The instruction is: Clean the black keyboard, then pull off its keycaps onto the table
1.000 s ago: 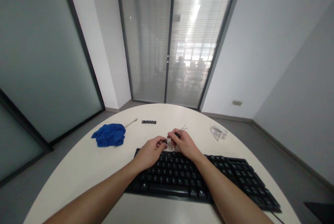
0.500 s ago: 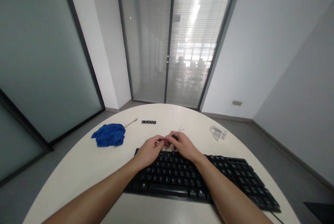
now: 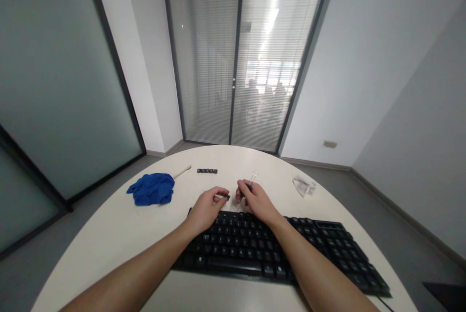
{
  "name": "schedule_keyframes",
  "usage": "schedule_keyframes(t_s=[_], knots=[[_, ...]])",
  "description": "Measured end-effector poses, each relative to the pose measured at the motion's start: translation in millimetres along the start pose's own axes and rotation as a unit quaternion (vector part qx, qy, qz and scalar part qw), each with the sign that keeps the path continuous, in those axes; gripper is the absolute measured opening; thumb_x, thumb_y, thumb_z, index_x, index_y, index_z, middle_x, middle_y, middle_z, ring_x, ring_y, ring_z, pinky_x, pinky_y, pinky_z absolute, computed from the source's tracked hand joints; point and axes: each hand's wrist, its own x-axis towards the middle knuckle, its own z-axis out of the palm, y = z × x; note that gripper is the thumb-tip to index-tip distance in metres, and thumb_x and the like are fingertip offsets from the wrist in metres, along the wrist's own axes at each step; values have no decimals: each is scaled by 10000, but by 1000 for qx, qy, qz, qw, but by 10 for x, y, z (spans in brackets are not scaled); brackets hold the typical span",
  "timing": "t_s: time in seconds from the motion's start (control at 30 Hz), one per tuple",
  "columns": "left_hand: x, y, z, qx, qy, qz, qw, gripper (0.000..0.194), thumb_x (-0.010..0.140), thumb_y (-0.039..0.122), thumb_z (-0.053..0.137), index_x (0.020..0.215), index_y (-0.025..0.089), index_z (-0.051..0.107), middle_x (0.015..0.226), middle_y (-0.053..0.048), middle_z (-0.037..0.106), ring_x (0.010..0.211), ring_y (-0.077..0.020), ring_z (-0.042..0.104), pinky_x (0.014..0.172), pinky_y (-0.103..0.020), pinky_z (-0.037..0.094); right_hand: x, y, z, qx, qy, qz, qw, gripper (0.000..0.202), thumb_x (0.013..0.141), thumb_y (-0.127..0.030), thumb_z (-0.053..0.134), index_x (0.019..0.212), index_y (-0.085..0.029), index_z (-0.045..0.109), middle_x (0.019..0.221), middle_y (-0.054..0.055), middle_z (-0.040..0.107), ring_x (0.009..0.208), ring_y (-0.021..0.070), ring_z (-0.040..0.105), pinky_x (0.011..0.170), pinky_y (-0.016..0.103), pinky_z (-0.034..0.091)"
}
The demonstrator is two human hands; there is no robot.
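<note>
Head view: my left hand (image 3: 207, 209) has fingers clamped on a small black keycap (image 3: 227, 197), my right hand (image 3: 259, 202) grips a wire tool (image 3: 254, 175), both by the black keyboard (image 3: 236, 244). Keycap row's (image 3: 207, 171) already off, on the cream worktop (image 3: 120, 244); can't tell what's left.

1 head-worn camera, set above the near side of the round cream table (image 3: 120, 239), faces forward and down.

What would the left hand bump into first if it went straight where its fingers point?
Probably the right hand, across a small gap from the left hand. I can't tell if they're level, so it might slip over or under.
</note>
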Motion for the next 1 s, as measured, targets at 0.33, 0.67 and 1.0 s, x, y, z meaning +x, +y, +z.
schedule_keyframes(t_s=[0.33, 0.67, 1.0], knots=[[-5, -94, -11, 133, 9, -9, 991, 246, 798, 162, 541, 949, 194, 732, 896, -51, 739, 782, -186, 659, 765, -287, 487, 22, 2, -4, -7, 31, -4, 999, 526, 928, -598, 403, 672, -175, 582, 606, 14, 594, 588, 147, 580, 678, 271, 469], [216, -55, -125, 271, -51, 28, 961, 190, 794, 227, 603, 891, 264, 762, 919, -40, 758, 870, -232, 679, 752, -301, 474, 29, 33, 1, -2, 27, -1, 1000, 535, 916, -622, 403, 685, -173, 580, 619, 19, 595, 581, 142, 575, 655, 261, 478], [717, -25, -41, 369, -30, 102, 923, 198, 868, 226, 557, 914, 238, 749, 975, -94, 697, 1038, -263, 566, 899, -347, 427, 22, 41, 6, 6, 27, -6, 1000, 517, 923, -599, 412, 691, -170, 584, 598, 10, 588, 562, 137, 569, 623, 253, 470]])
